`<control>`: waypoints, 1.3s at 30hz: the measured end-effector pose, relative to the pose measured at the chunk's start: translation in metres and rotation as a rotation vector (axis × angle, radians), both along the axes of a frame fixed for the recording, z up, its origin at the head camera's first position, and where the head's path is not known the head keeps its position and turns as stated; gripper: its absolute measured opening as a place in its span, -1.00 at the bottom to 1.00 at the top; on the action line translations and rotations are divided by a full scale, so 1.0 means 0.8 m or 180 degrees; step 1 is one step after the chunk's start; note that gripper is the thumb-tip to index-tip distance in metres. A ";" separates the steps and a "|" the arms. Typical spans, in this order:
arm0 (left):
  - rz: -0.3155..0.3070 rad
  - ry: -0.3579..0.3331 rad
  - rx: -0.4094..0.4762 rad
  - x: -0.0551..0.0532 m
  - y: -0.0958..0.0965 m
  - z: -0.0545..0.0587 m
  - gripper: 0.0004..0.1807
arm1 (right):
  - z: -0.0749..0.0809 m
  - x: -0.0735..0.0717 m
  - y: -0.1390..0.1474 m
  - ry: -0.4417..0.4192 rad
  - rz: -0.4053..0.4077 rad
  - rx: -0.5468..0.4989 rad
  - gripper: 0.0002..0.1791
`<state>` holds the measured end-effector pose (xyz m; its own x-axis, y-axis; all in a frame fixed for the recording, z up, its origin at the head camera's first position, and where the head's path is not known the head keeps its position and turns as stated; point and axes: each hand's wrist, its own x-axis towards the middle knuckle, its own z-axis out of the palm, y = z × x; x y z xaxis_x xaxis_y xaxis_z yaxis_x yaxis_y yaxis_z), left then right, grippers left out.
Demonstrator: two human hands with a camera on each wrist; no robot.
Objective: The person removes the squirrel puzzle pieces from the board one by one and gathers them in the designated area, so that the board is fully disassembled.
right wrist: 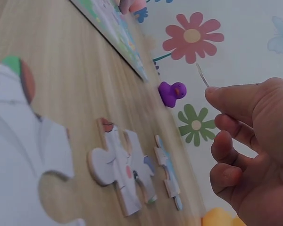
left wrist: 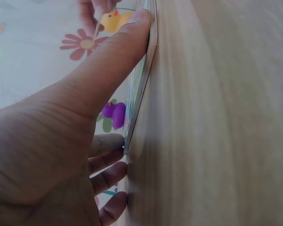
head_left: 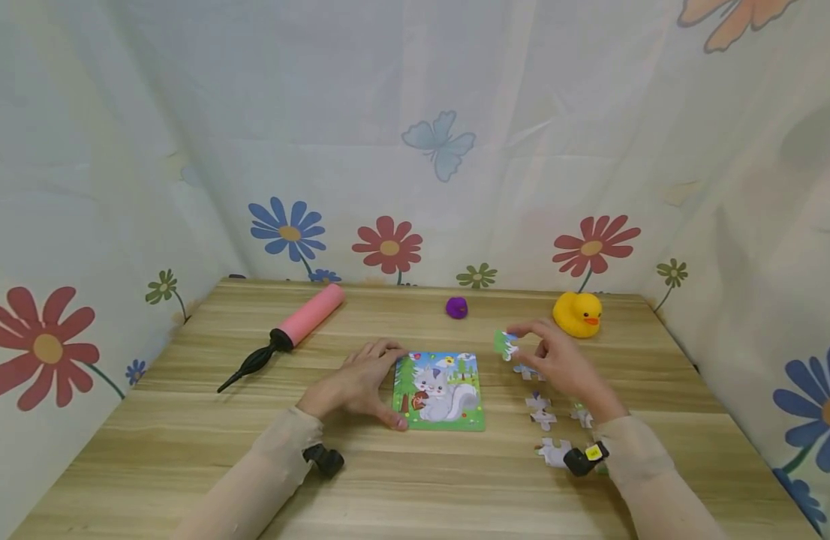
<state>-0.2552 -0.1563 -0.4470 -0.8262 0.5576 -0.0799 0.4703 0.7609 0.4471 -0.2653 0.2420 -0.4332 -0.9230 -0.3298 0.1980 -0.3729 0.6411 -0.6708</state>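
A square puzzle board (head_left: 437, 391) with a grey-white squirrel picture lies on the table. My left hand (head_left: 361, 384) holds its left side, thumb at the near corner and fingers by the far corner. In the left wrist view, the thumb (left wrist: 118, 47) rests along the board's edge. Above the table to the right of the board, my right hand (head_left: 562, 364) pinches a green, white and blue puzzle piece (head_left: 503, 344) between thumb and fingertips. The right wrist view shows this piece (right wrist: 203, 75) edge-on. Loose puzzle pieces (head_left: 540, 420) lie below the right hand, some partly hidden by the wrist.
A pink hand pump (head_left: 312, 315) with a black nozzle lies at the back left. A small purple duck (head_left: 457, 307) sits behind the board, and a larger yellow duck (head_left: 578, 315) at the back right. Flower-printed curtains (head_left: 361, 172) enclose the table.
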 end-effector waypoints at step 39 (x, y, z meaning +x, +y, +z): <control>-0.0001 -0.0001 -0.0031 0.001 0.001 0.003 0.49 | -0.028 -0.004 -0.012 -0.0117 0.0172 0.0391 -0.58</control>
<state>-0.2546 -0.1552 -0.4448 -0.8261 0.5570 -0.0856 0.4704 0.7651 0.4398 -0.2681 0.2324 -0.4559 -0.9092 -0.3989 0.1195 -0.3857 0.6988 -0.6024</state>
